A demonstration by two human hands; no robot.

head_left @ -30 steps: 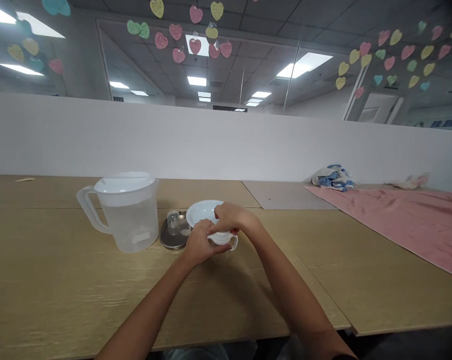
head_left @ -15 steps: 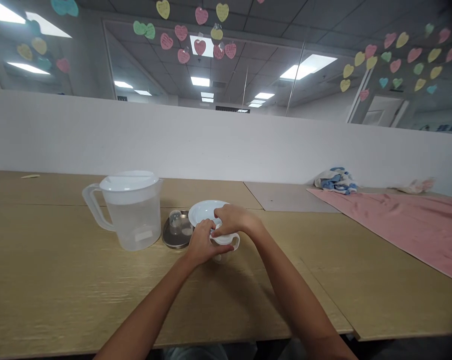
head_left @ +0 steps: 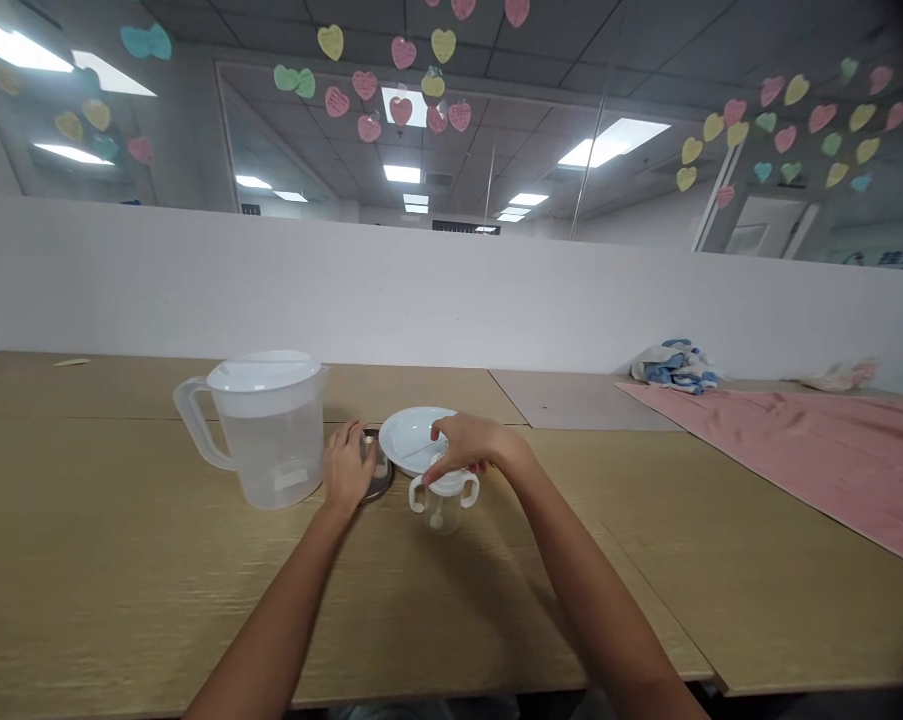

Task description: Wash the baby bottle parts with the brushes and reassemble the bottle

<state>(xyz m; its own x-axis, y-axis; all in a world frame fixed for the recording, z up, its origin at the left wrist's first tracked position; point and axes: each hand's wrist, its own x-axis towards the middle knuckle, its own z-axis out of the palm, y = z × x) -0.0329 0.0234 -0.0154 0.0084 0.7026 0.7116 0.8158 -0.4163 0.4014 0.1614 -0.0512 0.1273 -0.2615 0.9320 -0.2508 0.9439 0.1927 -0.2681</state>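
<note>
A clear training cup with a white lid and two white handles point(head_left: 445, 508) stands upright on the table in front of me. My right hand point(head_left: 462, 445) is closed over its top, thumb and fingers around the lid; the spout area is mostly hidden. My left hand point(head_left: 348, 465) is over the left part of a round metal tray point(head_left: 382, 487), thumb and fingers apart around a small clear cap, which it largely hides. I cannot make out a firm grip there. Just behind the cup lies a white plate point(head_left: 406, 433).
A large translucent pitcher point(head_left: 275, 450) with a white lid stands left of my left hand. A pink cloth point(head_left: 796, 450) covers the table's right side, with a crumpled blue-and-white cloth point(head_left: 674, 365) by the white wall point(head_left: 421, 300). The table's front edge is near me.
My left hand has let go of the training cup and moved left to the metal tray, over the clear cap. My right hand stays on the cup's top. The view has tilted slightly up.
</note>
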